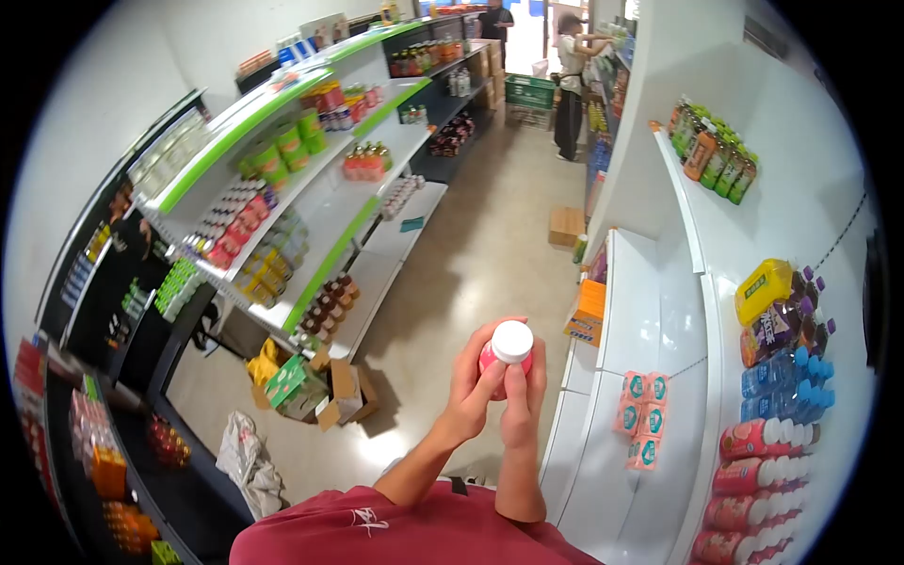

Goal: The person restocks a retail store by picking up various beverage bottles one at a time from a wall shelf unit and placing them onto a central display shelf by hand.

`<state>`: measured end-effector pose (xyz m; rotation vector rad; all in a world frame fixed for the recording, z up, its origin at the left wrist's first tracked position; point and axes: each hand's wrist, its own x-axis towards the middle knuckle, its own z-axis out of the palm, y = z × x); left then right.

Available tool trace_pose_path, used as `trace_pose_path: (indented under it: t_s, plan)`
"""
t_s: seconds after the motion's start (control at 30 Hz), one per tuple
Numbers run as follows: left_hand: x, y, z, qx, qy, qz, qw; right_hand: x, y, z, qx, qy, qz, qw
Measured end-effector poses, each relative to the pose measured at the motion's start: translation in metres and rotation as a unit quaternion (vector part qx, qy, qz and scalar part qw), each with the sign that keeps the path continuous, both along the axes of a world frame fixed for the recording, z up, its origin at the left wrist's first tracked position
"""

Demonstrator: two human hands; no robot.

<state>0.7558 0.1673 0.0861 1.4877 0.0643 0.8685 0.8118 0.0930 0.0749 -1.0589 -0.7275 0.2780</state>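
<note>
Both my hands are wrapped round a pink bottle with a white cap, held upright in front of my chest. My left hand closes on its left side and my right hand on its right, with both thumbs pressed against the near side. The lower part of the bottle is hidden by my fingers. Similar pink bottles with white caps lie in rows on the shelf to my right, beside blue bottles.
Green-edged shelves of drinks stand left of the aisle. Opened cardboard boxes and a white plastic bag lie on the floor. Pink packs sit on the low right shelf. A person reaches to a shelf farther ahead.
</note>
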Motion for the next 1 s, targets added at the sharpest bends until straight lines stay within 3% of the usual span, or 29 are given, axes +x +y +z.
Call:
trace_pose_path:
  t_s: [0.23, 0.43, 0.63, 1.0]
  plan:
    - [0.076, 0.075, -0.025, -0.048, -0.01, -0.018, 0.999, 0.077, 0.07, -0.025, -0.01, 0.016, 0.037, 0.999]
    - [0.143, 0.186, -0.003, -0.038, -0.068, -0.064, 0.995, 0.133, 0.171, 0.0, -0.015, -0.01, 0.001, 1.0]
    - [0.211, 0.297, 0.016, -0.028, -0.121, -0.024, 0.992, 0.205, 0.286, 0.022, 0.007, -0.044, 0.026, 0.999]
    - [0.324, 0.436, -0.015, -0.036, -0.041, 0.048, 0.997, 0.326, 0.437, -0.012, -0.055, 0.064, 0.033, 0.996]
